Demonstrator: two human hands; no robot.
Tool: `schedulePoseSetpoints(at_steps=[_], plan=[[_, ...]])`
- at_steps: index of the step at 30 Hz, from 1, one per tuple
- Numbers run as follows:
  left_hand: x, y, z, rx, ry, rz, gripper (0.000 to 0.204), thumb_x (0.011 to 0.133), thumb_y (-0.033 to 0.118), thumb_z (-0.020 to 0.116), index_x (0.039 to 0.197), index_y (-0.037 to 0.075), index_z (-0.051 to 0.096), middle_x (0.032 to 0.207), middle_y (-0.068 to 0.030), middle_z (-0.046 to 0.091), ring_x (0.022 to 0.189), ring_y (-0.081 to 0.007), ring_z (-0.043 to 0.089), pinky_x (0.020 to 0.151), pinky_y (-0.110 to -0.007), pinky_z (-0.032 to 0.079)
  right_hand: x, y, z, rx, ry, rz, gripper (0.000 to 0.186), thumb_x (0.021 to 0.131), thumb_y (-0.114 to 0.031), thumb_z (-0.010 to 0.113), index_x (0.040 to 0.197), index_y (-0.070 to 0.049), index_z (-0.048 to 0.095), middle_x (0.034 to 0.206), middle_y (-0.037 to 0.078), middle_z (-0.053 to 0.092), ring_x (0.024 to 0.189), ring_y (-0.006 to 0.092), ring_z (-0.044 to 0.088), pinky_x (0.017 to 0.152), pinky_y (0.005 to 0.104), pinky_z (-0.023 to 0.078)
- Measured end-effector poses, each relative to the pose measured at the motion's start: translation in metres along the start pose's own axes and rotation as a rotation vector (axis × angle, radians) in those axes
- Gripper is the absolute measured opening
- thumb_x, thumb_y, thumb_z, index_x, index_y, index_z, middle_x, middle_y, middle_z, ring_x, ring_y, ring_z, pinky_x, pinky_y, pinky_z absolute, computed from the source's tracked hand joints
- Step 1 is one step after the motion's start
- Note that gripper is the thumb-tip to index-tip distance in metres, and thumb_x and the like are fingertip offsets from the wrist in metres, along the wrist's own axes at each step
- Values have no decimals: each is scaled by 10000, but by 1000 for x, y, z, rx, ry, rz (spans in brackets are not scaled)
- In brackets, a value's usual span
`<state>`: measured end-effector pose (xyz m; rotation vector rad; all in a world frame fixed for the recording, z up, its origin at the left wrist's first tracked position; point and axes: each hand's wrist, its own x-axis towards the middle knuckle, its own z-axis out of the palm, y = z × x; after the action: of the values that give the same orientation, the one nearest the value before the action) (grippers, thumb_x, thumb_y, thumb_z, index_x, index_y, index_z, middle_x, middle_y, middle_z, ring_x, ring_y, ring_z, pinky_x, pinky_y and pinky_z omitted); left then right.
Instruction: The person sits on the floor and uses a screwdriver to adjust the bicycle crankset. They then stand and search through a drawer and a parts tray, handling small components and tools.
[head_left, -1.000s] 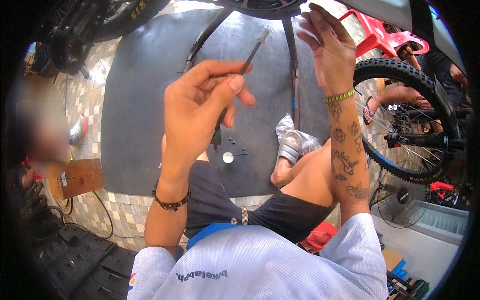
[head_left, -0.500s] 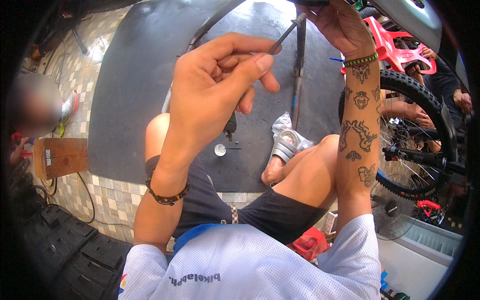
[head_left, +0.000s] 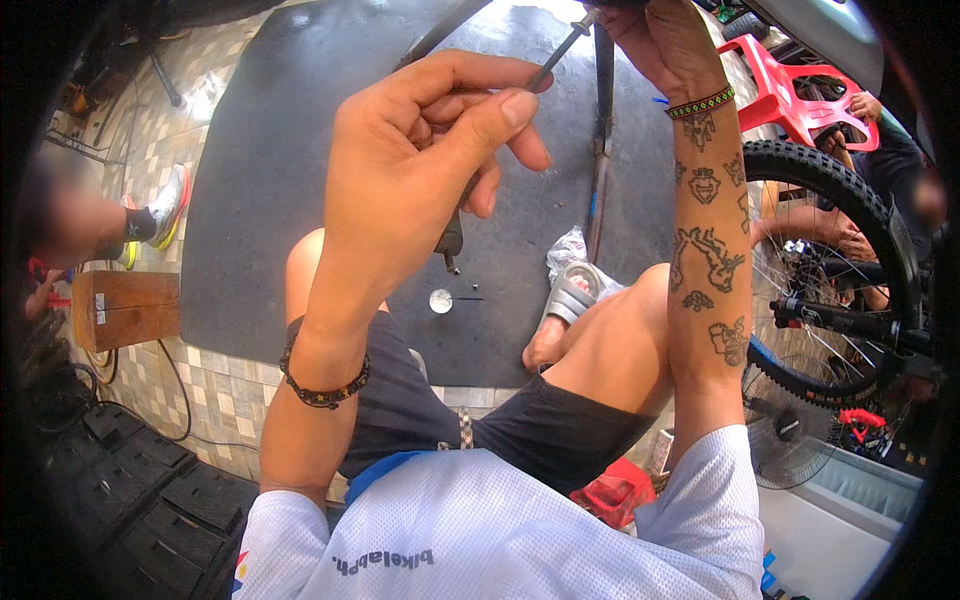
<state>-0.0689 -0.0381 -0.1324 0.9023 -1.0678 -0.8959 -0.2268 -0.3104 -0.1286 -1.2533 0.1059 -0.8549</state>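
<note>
My left hand (head_left: 420, 170) is closed, pinching a thin dark metal rod (head_left: 562, 55) between thumb and fingers. The rod slants up to the right and has a wider, silver-coloured end near my right fingers. Below the left palm a dark cylindrical piece (head_left: 451, 240) with a small metal tip shows; whether it belongs to the rod I cannot tell. At the top edge my right hand (head_left: 668, 55) is curled against a dark part (head_left: 622, 3), mostly cut off by the frame. A small round white container (head_left: 440, 301) lies on the black mat with a thin dark stick beside it.
A black mat (head_left: 270, 200) covers the floor, crossed by a dark stand leg (head_left: 600, 150). On the right are a bicycle wheel (head_left: 880, 215), a red plastic chair (head_left: 775, 95), a fan (head_left: 790, 440) and a seated person. A wooden block (head_left: 135, 310) and another person are left.
My left hand and the rod have shifted slightly up and left. My right hand has also moved a little left. The person at the left shows more leg and shoe.
</note>
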Motion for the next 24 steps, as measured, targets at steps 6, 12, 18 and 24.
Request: schedulePoseSetpoints(at_steps=[6,12,18,24], plan=[[5,6,2,69,-32,7,301,1088,144,695,1306,-61,721,878,-140,792,560,-63,625,520,-180,471,-5,-9,-4,-83,8,1,184,1107,-176,648,1244,-71,712,1102,35,784,808,106,686,622,248,528],[6,3,-3,110,-42,25,298,1090,154,693,1307,-49,725,879,-138,793,564,-62,633,522,-178,477,0,-6,0,107,-27,210,158,1082,-145,651,1195,-57,717,1031,44,773,705,65,601,497,183,411],[12,-1,2,69,-12,41,304,1089,168,698,1300,-48,730,879,-138,792,565,-70,625,523,-189,467,9,-3,-11,202,-24,273,136,1061,-103,637,1137,-38,730,1012,62,768,705,109,612,578,240,482],[11,2,1,64,38,16,310,1086,171,703,1299,-52,731,881,-133,791,566,-72,615,529,-189,460,7,-2,-7,155,56,230,180,1057,-141,676,1183,-25,733,1077,78,789,908,174,735,779,322,607]])
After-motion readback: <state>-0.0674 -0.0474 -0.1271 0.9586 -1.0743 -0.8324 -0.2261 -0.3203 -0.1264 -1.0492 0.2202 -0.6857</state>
